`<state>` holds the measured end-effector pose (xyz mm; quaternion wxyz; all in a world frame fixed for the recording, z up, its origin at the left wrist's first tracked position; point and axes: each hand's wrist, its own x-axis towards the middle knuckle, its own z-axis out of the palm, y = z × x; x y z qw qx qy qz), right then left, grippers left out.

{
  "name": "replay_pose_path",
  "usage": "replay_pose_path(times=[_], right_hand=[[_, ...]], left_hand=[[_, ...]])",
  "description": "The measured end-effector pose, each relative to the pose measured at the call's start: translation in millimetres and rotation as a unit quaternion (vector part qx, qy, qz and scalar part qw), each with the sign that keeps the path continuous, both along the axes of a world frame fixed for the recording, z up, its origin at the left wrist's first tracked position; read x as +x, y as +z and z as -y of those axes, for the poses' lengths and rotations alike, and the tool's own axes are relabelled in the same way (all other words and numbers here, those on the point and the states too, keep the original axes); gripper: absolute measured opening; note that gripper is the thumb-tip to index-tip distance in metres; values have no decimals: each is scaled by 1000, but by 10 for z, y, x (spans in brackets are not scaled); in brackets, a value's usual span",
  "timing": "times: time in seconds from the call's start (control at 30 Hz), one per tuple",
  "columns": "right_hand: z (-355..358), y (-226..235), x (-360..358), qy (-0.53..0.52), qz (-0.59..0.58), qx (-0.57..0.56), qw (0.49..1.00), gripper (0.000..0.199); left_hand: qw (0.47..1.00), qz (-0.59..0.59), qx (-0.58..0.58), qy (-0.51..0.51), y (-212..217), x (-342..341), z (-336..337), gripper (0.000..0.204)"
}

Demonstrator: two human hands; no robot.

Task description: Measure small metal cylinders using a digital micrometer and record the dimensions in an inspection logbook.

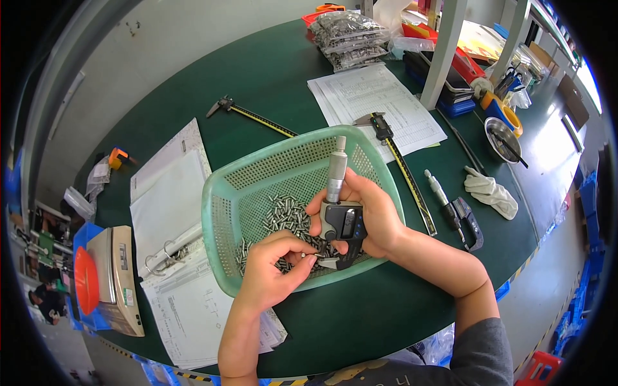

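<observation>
My right hand [373, 215] grips a digital micrometer [340, 219] upright over a pale green perforated basket [222, 212]. My left hand [273, 270] pinches a small metal pin [308, 255] between thumb and fingers and holds it at the micrometer's jaw. Several small metal pins [286, 215] lie heaped on the basket floor beneath both hands. The basket sits on a dark green round table [270, 83].
An open ring binder with papers [170, 212] lies left of the basket, a weighing scale [112, 276] further left. Calipers [402, 164], a second micrometer [454, 209], a white glove [492, 193], a printed sheet [373, 103] and bags of metal parts [351, 35] lie behind and right.
</observation>
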<state>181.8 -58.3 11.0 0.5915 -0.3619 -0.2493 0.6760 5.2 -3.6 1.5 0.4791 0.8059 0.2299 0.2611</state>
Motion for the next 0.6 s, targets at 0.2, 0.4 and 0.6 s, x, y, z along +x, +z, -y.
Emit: replay_pose_path(times=[0.2, 0.4, 0.6], right_hand=[[-1, -17, 10, 4, 10, 14, 1000, 61], [8, -7, 7, -12, 61, 12, 998, 56], [5, -13, 0, 3, 74, 26, 997, 56]], left_hand=[[1000, 7, -4, -6, 4, -9, -10, 10], [1000, 1, 3, -9, 9, 12, -5, 10], [1000, -9, 6, -19, 41, -17, 12, 11]])
